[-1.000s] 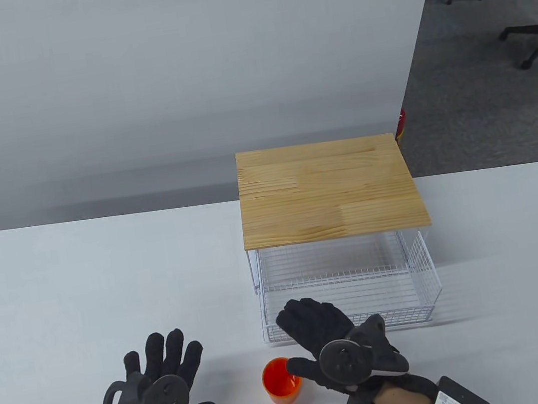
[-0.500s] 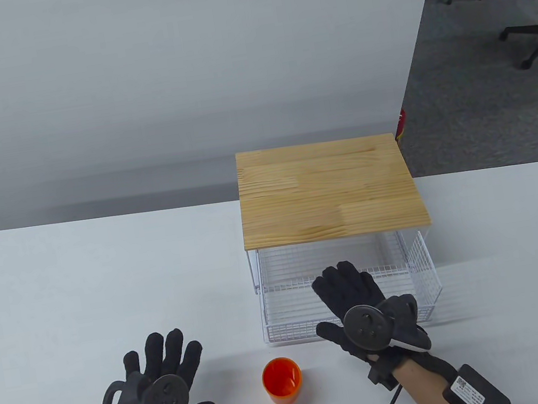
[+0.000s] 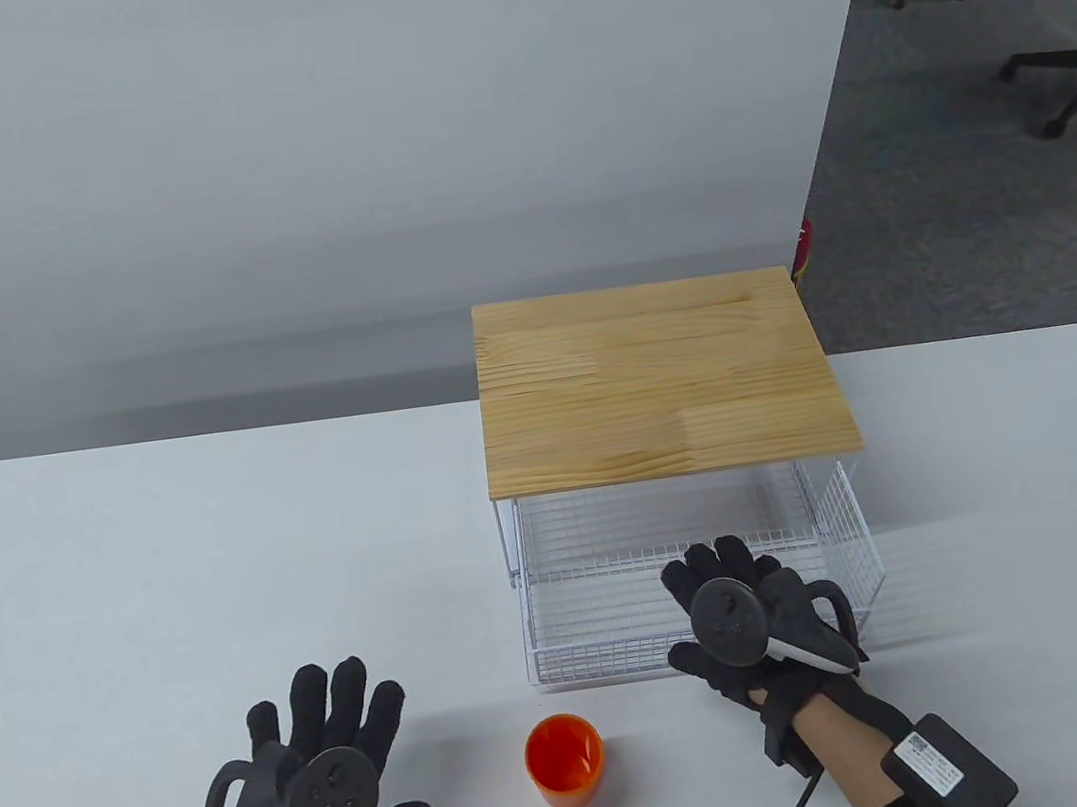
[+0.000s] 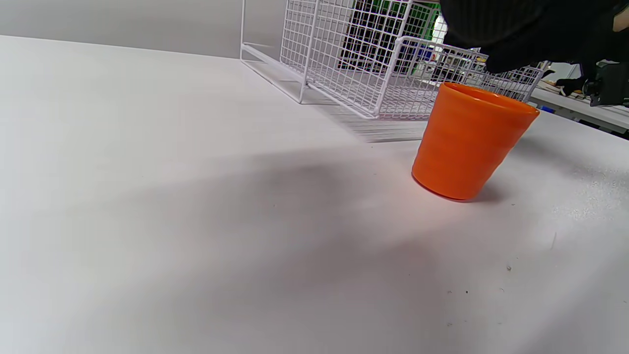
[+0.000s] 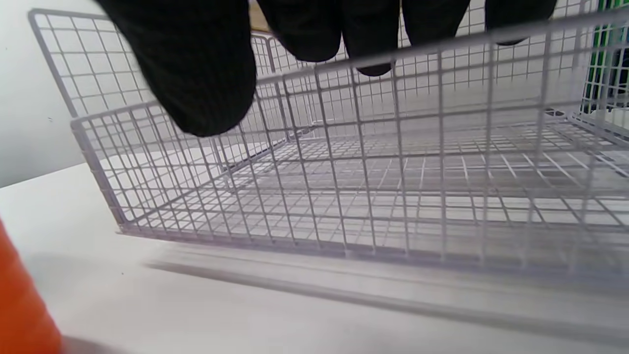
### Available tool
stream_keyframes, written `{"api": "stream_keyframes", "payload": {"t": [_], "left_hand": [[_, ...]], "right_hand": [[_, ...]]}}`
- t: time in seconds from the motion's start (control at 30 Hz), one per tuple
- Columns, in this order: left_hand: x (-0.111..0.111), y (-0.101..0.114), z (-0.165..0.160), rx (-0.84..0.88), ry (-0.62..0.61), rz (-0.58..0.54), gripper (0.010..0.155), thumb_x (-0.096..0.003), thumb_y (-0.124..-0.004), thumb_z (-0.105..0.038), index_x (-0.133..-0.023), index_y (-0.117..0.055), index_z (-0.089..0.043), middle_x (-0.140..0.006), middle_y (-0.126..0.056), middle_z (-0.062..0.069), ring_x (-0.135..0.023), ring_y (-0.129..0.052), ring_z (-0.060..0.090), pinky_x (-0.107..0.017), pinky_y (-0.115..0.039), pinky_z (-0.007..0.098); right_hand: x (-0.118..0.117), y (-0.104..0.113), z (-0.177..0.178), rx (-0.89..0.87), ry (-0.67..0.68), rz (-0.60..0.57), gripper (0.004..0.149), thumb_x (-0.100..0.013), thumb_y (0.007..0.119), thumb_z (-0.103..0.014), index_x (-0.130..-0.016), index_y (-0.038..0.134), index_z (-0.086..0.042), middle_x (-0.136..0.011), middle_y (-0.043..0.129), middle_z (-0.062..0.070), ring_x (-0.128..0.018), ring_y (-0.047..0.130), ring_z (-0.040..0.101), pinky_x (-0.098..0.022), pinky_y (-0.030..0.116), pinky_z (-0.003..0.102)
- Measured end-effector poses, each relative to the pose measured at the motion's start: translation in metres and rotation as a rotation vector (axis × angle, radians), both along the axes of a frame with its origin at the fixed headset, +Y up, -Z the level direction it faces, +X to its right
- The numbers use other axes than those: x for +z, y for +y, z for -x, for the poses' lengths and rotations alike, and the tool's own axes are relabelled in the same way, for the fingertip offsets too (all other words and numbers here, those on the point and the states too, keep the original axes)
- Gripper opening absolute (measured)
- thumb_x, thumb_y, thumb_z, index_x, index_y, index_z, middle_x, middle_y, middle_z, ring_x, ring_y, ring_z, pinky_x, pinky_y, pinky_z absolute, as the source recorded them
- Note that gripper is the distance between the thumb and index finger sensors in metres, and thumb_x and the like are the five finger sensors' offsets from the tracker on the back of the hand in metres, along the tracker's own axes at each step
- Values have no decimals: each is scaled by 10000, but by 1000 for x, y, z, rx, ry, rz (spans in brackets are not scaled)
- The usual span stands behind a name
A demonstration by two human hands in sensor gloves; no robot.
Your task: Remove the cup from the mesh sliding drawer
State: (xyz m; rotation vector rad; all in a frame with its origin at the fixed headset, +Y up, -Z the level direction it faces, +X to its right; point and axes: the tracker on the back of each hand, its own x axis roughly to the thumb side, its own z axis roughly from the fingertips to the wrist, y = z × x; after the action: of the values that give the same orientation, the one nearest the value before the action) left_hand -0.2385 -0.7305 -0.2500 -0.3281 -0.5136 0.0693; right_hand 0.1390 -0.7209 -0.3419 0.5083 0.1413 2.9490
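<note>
The orange cup (image 3: 565,761) stands upright and empty on the white table, in front of the drawer's left corner. It also shows in the left wrist view (image 4: 471,140). The white mesh drawer (image 3: 597,660) is pulled out and nothing lies in it (image 5: 393,196). My right hand (image 3: 718,589) is over the drawer's front wall. Its fingers (image 5: 304,29) hang just past the top wire and the thumb (image 5: 196,73) is on the near side. I cannot see a firm grip. My left hand (image 3: 328,718) lies flat with spread fingers, left of the cup, holding nothing.
A wooden board (image 3: 656,376) tops the white wire frame that the drawer slides in. The table's rounded far corners and far edge lie behind it. Office chairs and a cart stand on the floor at the far right.
My right hand has left the cup's side and moved right and forward to the drawer's front wall. The cup stays standing on the table. The left hand has not moved.
</note>
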Motion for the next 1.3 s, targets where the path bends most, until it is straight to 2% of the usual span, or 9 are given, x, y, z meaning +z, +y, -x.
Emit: {"api": "stream_keyframes", "payload": {"t": [0.4, 0.73, 0.9, 1.3], "left_hand": [[0, 0, 0, -5, 3, 3, 997, -540, -551, -681, -1100, 43, -109, -1061, 147, 301, -915, 121, 642, -513, -6, 846], [0, 0, 0, -7, 5, 5, 996, -541, -552, -678, -1101, 43, -108, -1060, 148, 301, -915, 122, 641, -516, -8, 846], [-1, 0, 0, -9, 7, 6, 997, -541, -554, -677, -1101, 43, -108, -1060, 148, 301, -915, 121, 642, -517, -9, 847], [-1, 1, 1, -10, 9, 7, 995, -541, -554, -676, -1101, 42, -108, -1060, 146, 300, -914, 121, 641, -520, -11, 847]], "right_hand": [[-4, -13, 3, 78, -2, 31, 500, -573, 856, -329, -1022, 708, -168, -1082, 810, 266, -973, 835, 573, -654, 708, 765], [-3, -14, 7, 120, 8, -9, 309, -590, 847, -186, -896, 865, -227, -905, 1027, 185, -816, 1055, 468, -588, 852, 700], [-3, -14, 8, 126, 17, -23, 284, -583, 846, -179, -857, 885, -244, -847, 1054, 164, -751, 1088, 439, -556, 887, 678], [-1, -13, 9, 136, 22, -83, 269, -577, 854, -176, -825, 916, -259, -808, 1084, 142, -683, 1118, 420, -488, 934, 637]]}}
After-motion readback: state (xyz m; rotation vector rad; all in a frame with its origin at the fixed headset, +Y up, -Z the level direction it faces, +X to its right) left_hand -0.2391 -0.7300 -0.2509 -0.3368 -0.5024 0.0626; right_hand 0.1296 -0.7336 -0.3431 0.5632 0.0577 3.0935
